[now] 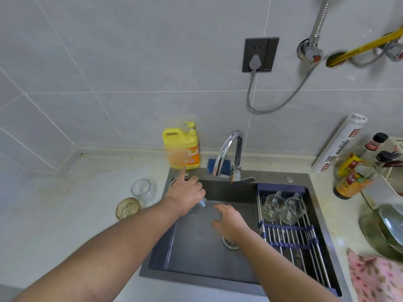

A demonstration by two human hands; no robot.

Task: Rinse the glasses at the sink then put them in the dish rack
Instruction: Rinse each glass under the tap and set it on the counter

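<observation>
L hand [185, 192] grips ribbed glass [199, 204] over sink [196, 247]; R hand [229, 223] loose; soap label [185, 156] illegible.

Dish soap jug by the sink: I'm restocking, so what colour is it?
Yellow jug with an orange label, in the head view.

The ribbed glass [201, 203] mostly behind the left hand [185, 191] — drain [230, 245] half beneath the right hand [230, 223]

From basin [196, 247] centre: faucet [229, 149] at 12, jug [182, 147] at 11, tabletop glasses [142, 190] at 9. Rack [290, 238] at 3, racked glasses [273, 205] on its far end. Basin open toward 6.
</observation>
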